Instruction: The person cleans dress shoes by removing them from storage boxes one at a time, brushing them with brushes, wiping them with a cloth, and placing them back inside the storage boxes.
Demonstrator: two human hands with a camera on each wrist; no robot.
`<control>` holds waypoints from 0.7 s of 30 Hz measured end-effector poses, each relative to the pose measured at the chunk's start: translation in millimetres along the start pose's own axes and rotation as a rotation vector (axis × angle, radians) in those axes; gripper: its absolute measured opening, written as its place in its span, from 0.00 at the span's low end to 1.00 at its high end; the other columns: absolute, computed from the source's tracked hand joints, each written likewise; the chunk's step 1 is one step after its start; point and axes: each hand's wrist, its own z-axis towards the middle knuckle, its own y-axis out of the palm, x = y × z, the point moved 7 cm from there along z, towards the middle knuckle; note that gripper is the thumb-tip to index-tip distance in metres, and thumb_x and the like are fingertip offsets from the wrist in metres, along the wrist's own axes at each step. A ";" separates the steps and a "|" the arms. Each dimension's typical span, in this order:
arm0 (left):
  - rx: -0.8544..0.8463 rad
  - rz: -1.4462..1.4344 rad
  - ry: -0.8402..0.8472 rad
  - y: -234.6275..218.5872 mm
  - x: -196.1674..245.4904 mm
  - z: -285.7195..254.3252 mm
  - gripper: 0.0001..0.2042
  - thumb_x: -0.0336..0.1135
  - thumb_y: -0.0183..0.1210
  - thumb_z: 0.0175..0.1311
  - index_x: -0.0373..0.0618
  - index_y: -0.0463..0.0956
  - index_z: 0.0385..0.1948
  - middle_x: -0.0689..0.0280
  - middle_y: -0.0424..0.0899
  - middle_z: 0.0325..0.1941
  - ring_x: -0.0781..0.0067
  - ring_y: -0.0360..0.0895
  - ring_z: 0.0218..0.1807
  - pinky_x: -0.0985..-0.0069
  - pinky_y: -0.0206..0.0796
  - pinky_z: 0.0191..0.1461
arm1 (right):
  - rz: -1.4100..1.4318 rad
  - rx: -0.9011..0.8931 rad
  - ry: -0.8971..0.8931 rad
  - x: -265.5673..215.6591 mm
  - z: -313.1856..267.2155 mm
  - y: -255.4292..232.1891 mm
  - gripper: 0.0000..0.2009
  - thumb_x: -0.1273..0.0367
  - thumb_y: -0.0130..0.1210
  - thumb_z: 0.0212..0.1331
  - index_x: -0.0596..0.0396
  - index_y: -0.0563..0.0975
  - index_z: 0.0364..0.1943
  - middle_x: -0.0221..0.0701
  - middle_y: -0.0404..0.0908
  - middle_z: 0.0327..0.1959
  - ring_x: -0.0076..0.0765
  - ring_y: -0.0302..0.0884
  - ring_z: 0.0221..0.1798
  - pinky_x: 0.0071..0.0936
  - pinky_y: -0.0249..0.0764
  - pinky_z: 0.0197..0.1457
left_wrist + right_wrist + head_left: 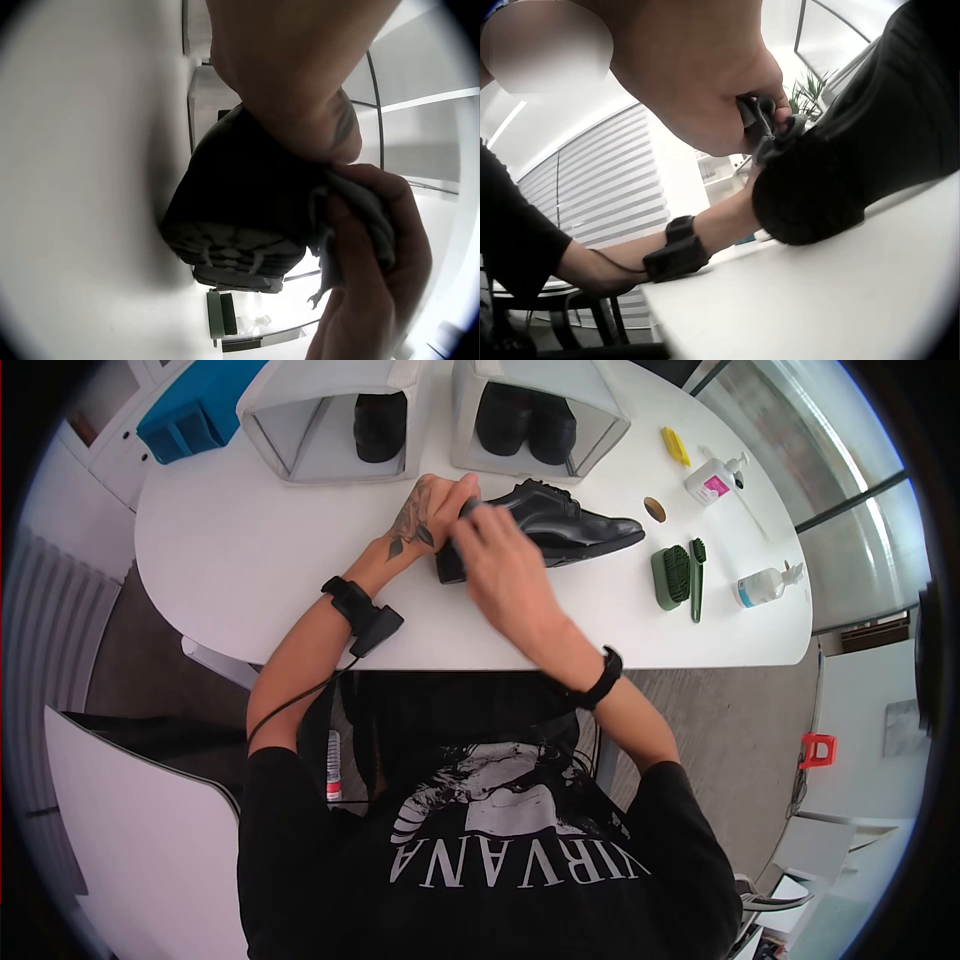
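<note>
A glossy black lace-up shoe (570, 525) lies on the white table, its toe pointing right in the head view. At its heel end the left hand (425, 515) grips the shoe's back part; its fingertips are partly hidden. The right hand (505, 570), slightly blurred, pinches a grey cloth (470, 507) against the shoe's heel opening. In the left wrist view the cloth (364, 217) is bunched between the right hand's thumb and fingers, beside the dark shoe (240, 180). The right wrist view shows the cloth (765, 127) at the heel (806, 195).
Two grey boxes (340, 470) (540, 470) holding black shoes stand at the back. To the right are a green brush (670, 578), a thin green brush (697, 580), two pump bottles (712, 482) (765, 587) and a yellow item (675, 447). A blue item (190, 420) lies back left.
</note>
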 end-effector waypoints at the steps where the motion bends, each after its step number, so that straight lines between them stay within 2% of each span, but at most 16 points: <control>1: -0.012 0.015 -0.032 -0.7 0.2 -0.4 0.14 0.32 0.53 0.75 0.37 0.74 0.58 0.50 0.88 0.35 0.44 0.83 0.33 0.56 0.74 0.44 | -0.009 0.048 0.026 17.6 3.7 -7.0 0.18 0.83 0.57 0.46 0.62 0.76 0.45 0.43 0.73 0.44 0.53 0.74 0.50 0.46 0.77 0.52; 2: -0.020 0.032 -0.066 -0.5 -1.2 -0.9 0.16 0.29 0.54 0.74 0.38 0.72 0.61 0.51 0.88 0.37 0.44 0.84 0.34 0.55 0.74 0.45 | -0.020 0.094 0.048 34.1 4.3 -15.9 0.18 0.84 0.57 0.45 0.62 0.76 0.45 0.43 0.73 0.45 0.54 0.75 0.50 0.46 0.77 0.52; 3: -0.088 -0.114 -0.207 6.3 -12.4 -0.6 0.14 0.34 0.50 0.78 0.33 0.76 0.53 0.50 0.88 0.35 0.43 0.84 0.37 0.57 0.74 0.49 | -0.043 0.090 0.128 52.9 -0.7 -24.0 0.18 0.83 0.58 0.46 0.62 0.76 0.45 0.44 0.74 0.45 0.55 0.76 0.50 0.47 0.77 0.52; 4: -0.079 -0.113 -0.212 4.5 -11.0 2.0 0.14 0.34 0.50 0.78 0.33 0.76 0.53 0.50 0.88 0.35 0.43 0.84 0.37 0.57 0.74 0.49 | -0.066 0.083 0.204 72.6 -6.2 -32.5 0.18 0.83 0.58 0.46 0.62 0.77 0.46 0.44 0.75 0.45 0.56 0.77 0.49 0.47 0.77 0.52; 6: -0.093 -0.233 -0.400 3.8 -17.1 2.4 0.19 0.39 0.44 0.81 0.31 0.79 0.44 0.49 0.89 0.34 0.41 0.83 0.38 0.60 0.74 0.52 | 0.001 0.087 0.333 110.8 -14.6 -45.9 0.17 0.83 0.58 0.47 0.62 0.78 0.45 0.44 0.77 0.44 0.58 0.78 0.49 0.48 0.77 0.52; 7: -0.085 -0.233 -0.410 7.6 -20.3 -3.4 0.19 0.39 0.44 0.81 0.31 0.79 0.44 0.49 0.89 0.34 0.41 0.83 0.38 0.60 0.74 0.52 | -0.015 0.095 0.352 116.1 -14.9 -52.3 0.15 0.84 0.58 0.47 0.62 0.78 0.43 0.45 0.78 0.42 0.59 0.78 0.50 0.48 0.77 0.53; 9: 0.042 -0.151 -0.271 8.5 -16.2 -8.6 0.12 0.33 0.45 0.80 0.39 0.78 0.44 0.52 0.87 0.37 0.43 0.82 0.41 0.56 0.71 0.53 | -0.052 0.087 0.306 108.0 -12.6 -49.9 0.16 0.84 0.58 0.47 0.62 0.78 0.43 0.45 0.78 0.43 0.59 0.78 0.50 0.48 0.77 0.53; 10: 0.039 -0.155 -0.270 8.1 -16.1 -9.8 0.12 0.33 0.45 0.80 0.39 0.78 0.44 0.52 0.87 0.37 0.43 0.82 0.41 0.56 0.71 0.53 | -0.090 0.087 0.256 100.3 -9.5 -48.0 0.16 0.84 0.58 0.46 0.62 0.78 0.43 0.45 0.78 0.43 0.59 0.78 0.50 0.48 0.77 0.53; 12: -0.077 -0.086 -0.220 10.0 -16.3 -7.3 0.08 0.30 0.48 0.78 0.40 0.77 0.45 0.52 0.86 0.38 0.44 0.81 0.39 0.56 0.71 0.53 | 0.023 0.051 0.172 72.5 -6.6 -31.8 0.18 0.84 0.58 0.44 0.62 0.77 0.44 0.44 0.76 0.43 0.56 0.78 0.50 0.47 0.78 0.52; 13: -0.078 -0.080 -0.215 8.8 -15.3 -6.7 0.08 0.30 0.48 0.78 0.40 0.77 0.45 0.52 0.86 0.38 0.44 0.81 0.39 0.56 0.71 0.53 | 0.030 0.036 0.104 50.0 -5.7 -22.1 0.19 0.84 0.59 0.42 0.61 0.76 0.44 0.42 0.75 0.43 0.55 0.77 0.50 0.46 0.79 0.52; 14: -0.037 0.025 -0.147 5.2 -9.1 -8.1 0.09 0.30 0.51 0.77 0.37 0.77 0.50 0.53 0.87 0.39 0.46 0.82 0.40 0.57 0.72 0.52 | 0.039 0.024 0.037 33.1 -4.6 -14.6 0.20 0.84 0.59 0.41 0.61 0.76 0.43 0.41 0.75 0.44 0.54 0.77 0.51 0.46 0.79 0.52; 15: 0.002 0.129 -0.078 2.4 -3.7 -9.0 0.12 0.30 0.54 0.76 0.34 0.77 0.55 0.53 0.88 0.41 0.48 0.83 0.40 0.58 0.73 0.51 | 0.042 0.034 0.038 31.5 -3.4 -12.8 0.20 0.84 0.59 0.41 0.61 0.76 0.43 0.41 0.75 0.44 0.54 0.77 0.51 0.46 0.79 0.52; 17: -0.002 0.132 -0.069 7.1 -8.0 -12.5 0.14 0.27 0.56 0.74 0.36 0.75 0.57 0.54 0.87 0.43 0.47 0.82 0.41 0.57 0.73 0.50 | 0.049 -0.006 -0.012 26.0 -2.0 -6.5 0.20 0.83 0.60 0.40 0.60 0.74 0.43 0.39 0.73 0.44 0.52 0.76 0.52 0.44 0.80 0.51; 19: 0.004 0.132 -0.069 7.8 -9.7 -13.7 0.17 0.24 0.59 0.71 0.39 0.73 0.60 0.56 0.87 0.44 0.47 0.82 0.41 0.57 0.73 0.50 | 0.017 -0.009 0.079 54.5 2.1 -19.0 0.18 0.83 0.58 0.43 0.61 0.77 0.43 0.41 0.76 0.43 0.54 0.78 0.51 0.46 0.79 0.52; 21: -0.045 0.095 -0.128 8.5 -10.1 -9.6 0.12 0.28 0.55 0.75 0.36 0.75 0.56 0.54 0.87 0.42 0.47 0.83 0.42 0.58 0.72 0.52 | -0.022 0.036 0.169 95.5 7.0 -32.3 0.16 0.83 0.57 0.45 0.62 0.79 0.42 0.44 0.78 0.42 0.57 0.79 0.50 0.48 0.79 0.53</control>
